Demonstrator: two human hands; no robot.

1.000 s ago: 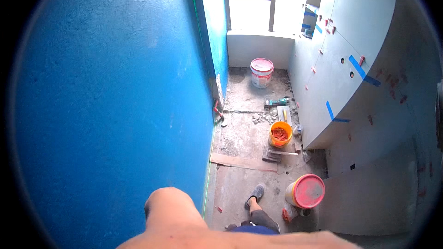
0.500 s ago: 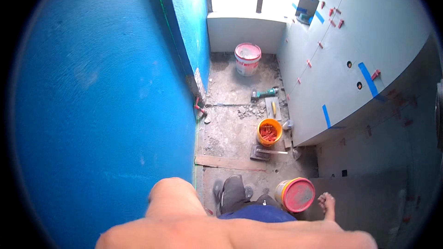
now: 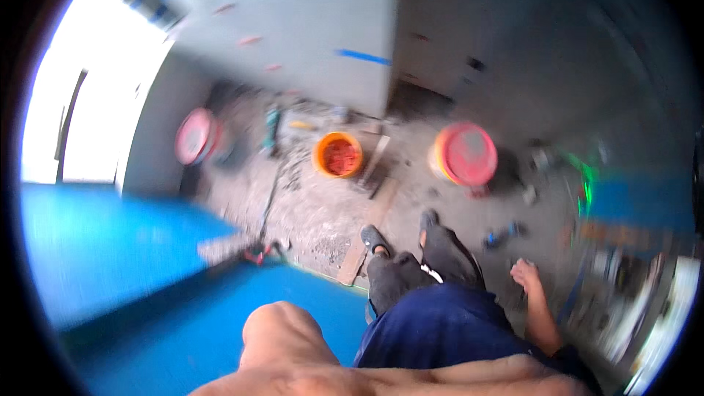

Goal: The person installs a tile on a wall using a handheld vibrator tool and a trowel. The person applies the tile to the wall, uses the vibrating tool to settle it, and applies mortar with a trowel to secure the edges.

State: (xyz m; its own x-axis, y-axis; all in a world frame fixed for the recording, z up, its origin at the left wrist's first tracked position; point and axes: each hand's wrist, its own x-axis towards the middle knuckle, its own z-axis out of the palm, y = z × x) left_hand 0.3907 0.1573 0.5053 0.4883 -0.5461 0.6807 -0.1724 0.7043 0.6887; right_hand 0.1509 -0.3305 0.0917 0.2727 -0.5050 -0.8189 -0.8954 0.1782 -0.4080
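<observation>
My right hand (image 3: pixel 524 275) hangs low at my right side, above the dim floor. Its fingers look partly bent, but blur hides whether they hold anything. My left hand does not show; only a bare part of my left arm (image 3: pixel 282 326) is in view, beside the blue wall (image 3: pixel 220 323). Ahead of my feet stands an orange bucket (image 3: pixel 339 156) with red pieces inside. A bucket with a pinkish-red lid (image 3: pixel 469 154) is to its right. Neither hand touches the buckets.
A second red-lidded bucket (image 3: pixel 196 137) stands far left near the window. A green power tool (image 3: pixel 272 130) and a flat trowel with a yellow handle (image 3: pixel 301 125) lie on the floor. Blue items (image 3: pixel 502 237) lie right of my feet; blurred stacked material (image 3: pixel 623 301) is at right.
My view and body have turned to the right. The window and far bucket have swung left, and the floor and material at right have come into view. My right hand still hangs at my side.
</observation>
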